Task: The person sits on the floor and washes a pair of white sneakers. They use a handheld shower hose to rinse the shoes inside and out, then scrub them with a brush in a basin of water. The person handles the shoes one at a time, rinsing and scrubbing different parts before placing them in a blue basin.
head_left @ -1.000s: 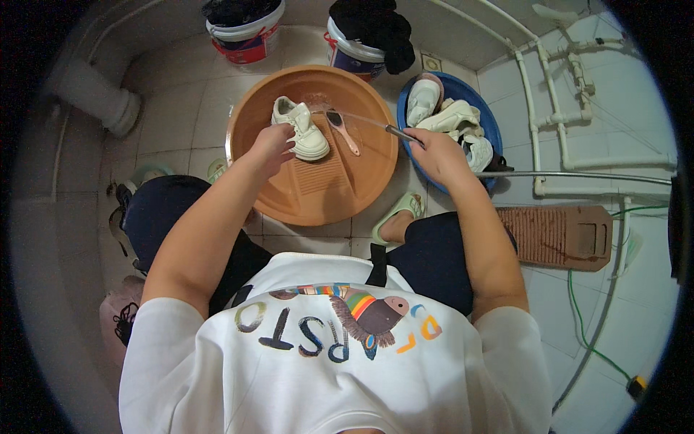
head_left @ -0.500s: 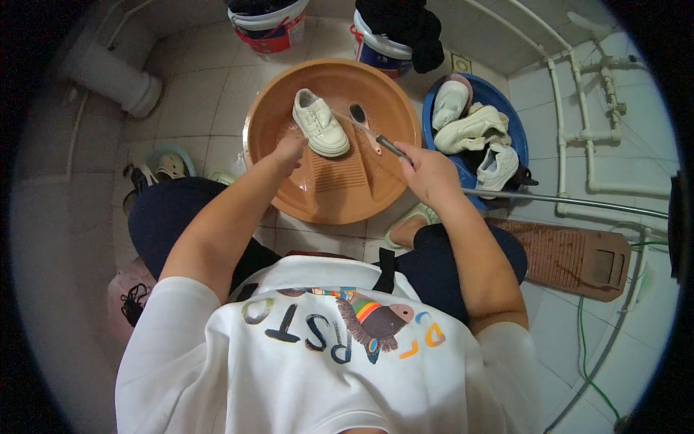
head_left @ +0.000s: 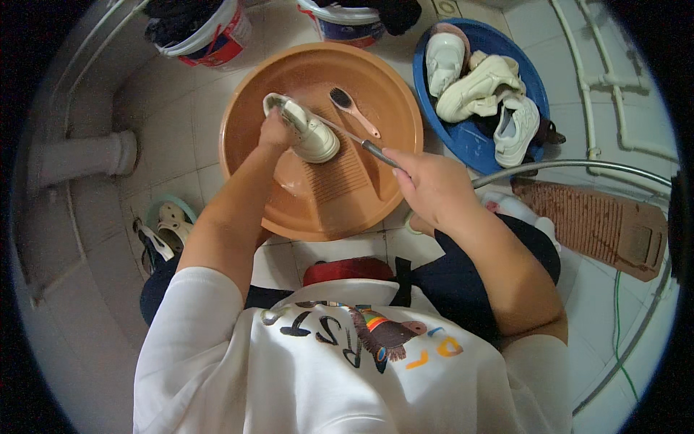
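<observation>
My left grip (head_left: pixel 278 133) pinches one shoe (head_left: pixel 319 147), my right grip (head_left: pixel 407 168) one hose (head_left: pixel 377 152); one brush (head_left: pixel 353 111) upper centre, two buckets (head_left: pixel 349 32) top.

Downward head view (wide fisheye)

Widest opening: the ribbed floor (head_left: pixel 336 182) of the orange basin (head_left: pixel 399 108), reachable over the near rim between the forearms (head_left: pixel 230 206). The white shoe (head_left: pixel 319 146), with the left hand (head_left: pixel 277 132) at its collar, blocks the area left of centre. The spray tube (head_left: pixel 377 153) in the right hand (head_left: pixel 434 181), with its thin stream, bars the near approach to the brush (head_left: pixel 353 112); passage lies over the far right rim, between a bucket (head_left: pixel 347 30) and the blue basin (head_left: pixel 466 141). A curved hose (head_left: pixel 578 163) obstructs the right.
</observation>
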`<control>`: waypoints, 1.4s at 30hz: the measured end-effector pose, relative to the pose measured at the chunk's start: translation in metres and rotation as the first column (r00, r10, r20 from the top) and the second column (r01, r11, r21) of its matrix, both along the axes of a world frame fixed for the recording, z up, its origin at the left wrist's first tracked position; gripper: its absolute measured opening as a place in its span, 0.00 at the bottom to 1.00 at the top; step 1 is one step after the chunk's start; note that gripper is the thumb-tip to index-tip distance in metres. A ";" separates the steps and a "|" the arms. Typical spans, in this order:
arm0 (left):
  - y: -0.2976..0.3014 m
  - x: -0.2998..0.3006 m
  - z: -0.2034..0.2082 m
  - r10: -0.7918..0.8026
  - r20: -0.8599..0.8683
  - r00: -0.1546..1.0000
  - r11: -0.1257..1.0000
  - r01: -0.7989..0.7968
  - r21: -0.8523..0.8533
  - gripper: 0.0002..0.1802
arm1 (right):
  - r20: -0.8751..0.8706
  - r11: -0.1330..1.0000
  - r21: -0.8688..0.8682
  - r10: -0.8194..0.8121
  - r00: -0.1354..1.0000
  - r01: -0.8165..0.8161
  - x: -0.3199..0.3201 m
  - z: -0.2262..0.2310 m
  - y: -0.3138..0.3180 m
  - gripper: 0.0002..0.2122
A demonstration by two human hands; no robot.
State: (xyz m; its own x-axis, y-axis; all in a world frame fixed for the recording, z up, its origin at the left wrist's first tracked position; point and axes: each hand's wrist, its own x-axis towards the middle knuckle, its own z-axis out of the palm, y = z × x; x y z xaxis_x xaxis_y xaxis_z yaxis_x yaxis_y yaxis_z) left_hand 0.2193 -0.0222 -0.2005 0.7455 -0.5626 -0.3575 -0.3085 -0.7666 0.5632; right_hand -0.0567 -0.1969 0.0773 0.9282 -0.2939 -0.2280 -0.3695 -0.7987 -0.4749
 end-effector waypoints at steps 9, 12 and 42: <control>-0.019 -0.013 0.049 -0.368 0.152 0.917 0.915 0.328 0.236 0.21 | -0.053 0.999 0.008 -0.032 0.998 0.032 0.009 0.003 -0.016 0.12; -0.004 -0.028 0.030 -0.374 0.156 0.914 0.922 0.384 -0.040 0.13 | -0.020 0.999 0.037 -0.029 0.999 0.030 0.015 0.007 -0.015 0.12; 0.006 -0.064 0.032 0.092 0.060 0.994 0.996 -0.093 0.007 0.27 | 0.009 0.994 0.104 -0.042 0.999 0.041 0.001 0.009 -0.007 0.12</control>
State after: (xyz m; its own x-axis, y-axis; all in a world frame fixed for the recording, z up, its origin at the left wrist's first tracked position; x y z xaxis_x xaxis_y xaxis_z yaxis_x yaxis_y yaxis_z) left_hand 0.1552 -0.0160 -0.1690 0.8141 -0.4869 -0.3165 -0.2685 -0.7988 0.5384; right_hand -0.0553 -0.2042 0.0867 0.9184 -0.3077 -0.2489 -0.3956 -0.7287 -0.5590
